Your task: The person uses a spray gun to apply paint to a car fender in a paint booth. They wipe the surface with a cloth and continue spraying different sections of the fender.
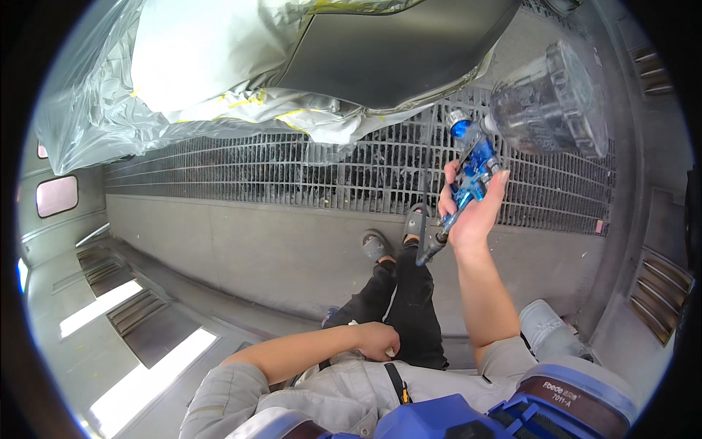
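My right hand (pixel 477 212) is wrapped round a blue spray gun (pixel 479 154), held out at the right over the floor grating. A large clear plastic cup (pixel 548 102), smeared inside, is fixed to the gun. From the fitting at the gun's lower end runs a dark thin hose (pixel 424 183). In front of my waist, my left hand (pixel 376 340) is closed. Small whitish bits show at its edges, but what it holds is hidden. Ahead stands a dark grey body panel (pixel 365 58), bordered by white masking sheet (pixel 212 58) and yellow tape, apart from the gun.
Clear plastic film (pixel 88 110) drapes at the far left. A metal floor grating (pixel 278 172) crosses below the panel; grey floor (pixel 292 234) lies nearer me. Vented walls (pixel 662 293) stand on both sides. A clear plastic container (pixel 548 329) is near my right elbow.
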Available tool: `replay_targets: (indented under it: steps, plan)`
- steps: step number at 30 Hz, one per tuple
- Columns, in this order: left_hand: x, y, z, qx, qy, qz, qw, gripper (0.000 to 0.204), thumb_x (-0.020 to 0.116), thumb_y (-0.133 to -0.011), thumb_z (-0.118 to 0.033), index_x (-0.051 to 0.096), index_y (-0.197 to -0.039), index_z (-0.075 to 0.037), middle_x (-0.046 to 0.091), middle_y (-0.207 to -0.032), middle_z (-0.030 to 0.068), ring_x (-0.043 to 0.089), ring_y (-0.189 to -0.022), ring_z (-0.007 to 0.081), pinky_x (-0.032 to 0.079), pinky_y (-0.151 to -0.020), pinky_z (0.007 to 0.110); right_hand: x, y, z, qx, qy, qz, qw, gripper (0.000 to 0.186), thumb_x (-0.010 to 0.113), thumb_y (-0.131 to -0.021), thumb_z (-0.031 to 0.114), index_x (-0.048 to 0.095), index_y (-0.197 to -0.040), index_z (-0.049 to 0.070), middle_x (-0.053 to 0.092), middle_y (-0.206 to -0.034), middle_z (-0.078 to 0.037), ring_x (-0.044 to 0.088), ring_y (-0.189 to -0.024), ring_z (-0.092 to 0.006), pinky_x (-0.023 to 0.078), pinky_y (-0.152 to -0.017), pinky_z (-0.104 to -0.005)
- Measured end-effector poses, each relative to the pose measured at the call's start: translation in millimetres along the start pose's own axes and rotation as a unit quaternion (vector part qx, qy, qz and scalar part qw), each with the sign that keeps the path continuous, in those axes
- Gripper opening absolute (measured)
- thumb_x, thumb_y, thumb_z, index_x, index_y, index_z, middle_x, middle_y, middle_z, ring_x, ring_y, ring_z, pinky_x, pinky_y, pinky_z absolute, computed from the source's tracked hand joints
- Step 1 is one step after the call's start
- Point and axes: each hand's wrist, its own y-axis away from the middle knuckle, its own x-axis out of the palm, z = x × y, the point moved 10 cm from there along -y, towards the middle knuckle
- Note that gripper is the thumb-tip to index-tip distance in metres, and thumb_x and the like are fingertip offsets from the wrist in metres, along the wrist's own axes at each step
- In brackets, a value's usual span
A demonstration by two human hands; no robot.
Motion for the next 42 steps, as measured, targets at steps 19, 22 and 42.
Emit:
replay_targets:
  steps: [19,22,42]
  plan:
    - [-217,-63,174,0.005,0.114,-0.253,0.961,0.032,0.077,-0.099,-0.031,0.081,-0.118,-0.006,0.082,-0.108,0.0103,0.078,-0.095,0.0231,0.06,-0.088,0.037,-71,-63,-125,0.023,-0.012,0.129,0.991,0.098,0.02,-0.099,0.087,0.057,-0.109,-0.003,0.061,-0.097,-0.008,0.041,-0.046,-0.0107,0.038,-0.045,-0.0292]
    - [-289,-31,177,0.181,0.248,-0.471,0.827,0.026,0.077,-0.101,-0.017,0.078,-0.124,-0.003,0.082,-0.109,0.0074,0.075,-0.099,0.0173,0.059,-0.093,0.034,-63,-75,-155,0.008,-0.042,0.181,0.983,0.102,0.02,-0.097,0.09,0.056,-0.111,-0.004,0.062,-0.099,-0.009,0.04,-0.047,-0.0101,0.037,-0.046,-0.0286]
    - [-296,-14,157,0.331,0.108,-0.477,0.807,0.028,0.078,-0.101,-0.014,0.077,-0.124,0.002,0.081,-0.112,0.0073,0.071,-0.105,0.0122,0.055,-0.097,0.031,-35,3,-142,-0.214,-0.018,0.143,0.966,0.084,0.021,-0.105,0.08,0.055,-0.118,0.004,0.06,-0.093,-0.008,0.042,-0.048,-0.0107,0.038,-0.043,-0.0276]
